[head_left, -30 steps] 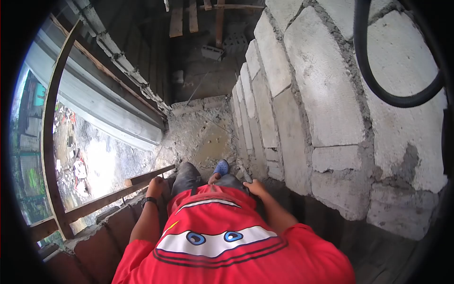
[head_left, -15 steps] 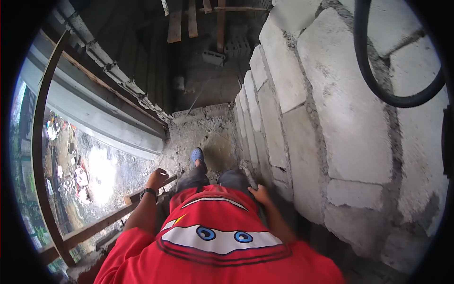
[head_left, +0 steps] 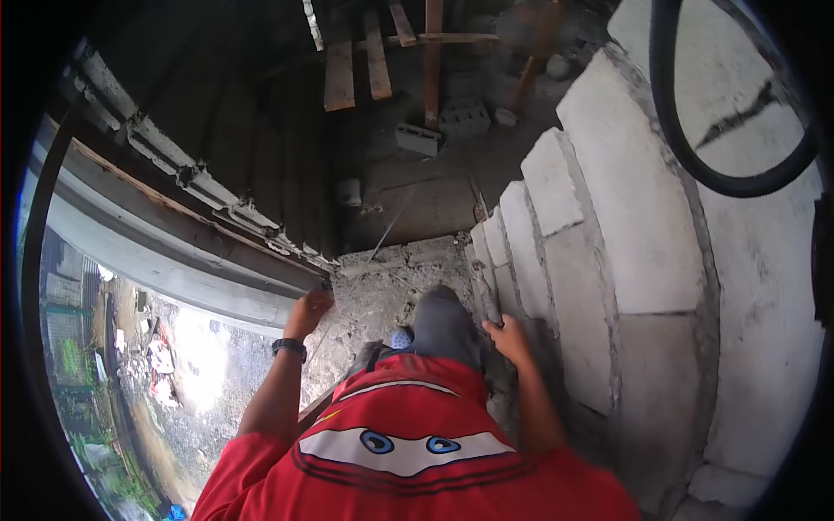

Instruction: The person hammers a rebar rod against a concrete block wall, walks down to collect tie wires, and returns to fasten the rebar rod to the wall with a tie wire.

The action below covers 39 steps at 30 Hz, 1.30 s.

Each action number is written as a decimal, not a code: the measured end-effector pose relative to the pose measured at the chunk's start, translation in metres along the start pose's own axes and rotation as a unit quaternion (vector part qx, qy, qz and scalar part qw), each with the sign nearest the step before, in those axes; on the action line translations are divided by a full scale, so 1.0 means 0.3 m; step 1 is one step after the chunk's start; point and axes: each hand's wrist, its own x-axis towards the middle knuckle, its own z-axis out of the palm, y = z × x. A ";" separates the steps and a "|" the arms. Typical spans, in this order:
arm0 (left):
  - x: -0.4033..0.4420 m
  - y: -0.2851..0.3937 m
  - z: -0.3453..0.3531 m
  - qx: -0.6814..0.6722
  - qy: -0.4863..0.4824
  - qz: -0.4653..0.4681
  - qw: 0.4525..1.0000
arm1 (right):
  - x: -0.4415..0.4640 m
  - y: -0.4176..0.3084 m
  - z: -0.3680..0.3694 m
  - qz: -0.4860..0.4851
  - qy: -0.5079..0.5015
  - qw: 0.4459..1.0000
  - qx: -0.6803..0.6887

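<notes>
My left hand [head_left: 310, 313], with a black watch [head_left: 288, 348] on its wrist, is raised in front of the window-like opening near the grey ledge. Its fingers are bent and partly blurred, and I cannot make out anything in them. My right hand [head_left: 506, 336] is closed on the lower end of a grey, mortar-coated tool [head_left: 486, 297], whose shape is hard to tell. That tool lies between my dark trouser leg [head_left: 447, 326] and the block wall [head_left: 578, 286]. One blue shoe [head_left: 401, 337] shows below me on the rough concrete floor [head_left: 373, 286].
Hollow blocks [head_left: 418, 140] and wooden planks [head_left: 340, 76] are in the dark area ahead. The opening at the left drops to ground with debris [head_left: 161, 360]. A black hose-like loop [head_left: 695, 165] hangs at upper right. A thin line crosses the floor.
I have moved forward, and the planks and blocks show more fully. My left hand has left the wooden rail and risen. The right hand still holds the tool, now farther right.
</notes>
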 end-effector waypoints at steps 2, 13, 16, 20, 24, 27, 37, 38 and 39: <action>0.041 0.032 -0.089 -0.101 0.044 0.022 0.994 | 0.084 -0.080 -0.014 0.019 -0.030 0.999 0.025; 0.369 0.743 -0.839 0.121 0.409 0.237 0.873 | 0.978 -0.668 0.087 -0.040 -0.111 0.991 -0.060; 0.616 0.854 -1.086 0.245 0.522 0.340 0.743 | 1.376 -0.940 0.123 -0.280 0.006 0.946 -0.165; 0.899 0.758 -1.387 0.443 0.615 0.225 0.612 | 1.818 -1.452 0.044 -0.389 -0.056 0.894 -0.215; 0.968 0.501 -1.580 0.612 0.604 0.037 0.510 | 2.254 -1.728 0.115 -0.499 -0.066 0.813 -0.292; 0.958 0.481 -1.559 0.608 0.616 -0.117 0.487 | 2.483 -1.827 0.203 -0.536 -0.066 0.760 -0.362; 0.967 0.548 -1.516 0.646 0.535 -0.089 0.538 | 2.620 -1.737 0.239 -0.461 0.073 0.857 -0.217; 0.966 0.540 -1.518 0.644 0.538 -0.091 0.536 | 2.621 -1.727 0.186 -0.458 0.096 0.862 -0.198; 0.965 0.532 -1.518 0.638 0.544 -0.092 0.537 | 2.614 -1.707 0.108 -0.450 0.100 0.864 -0.203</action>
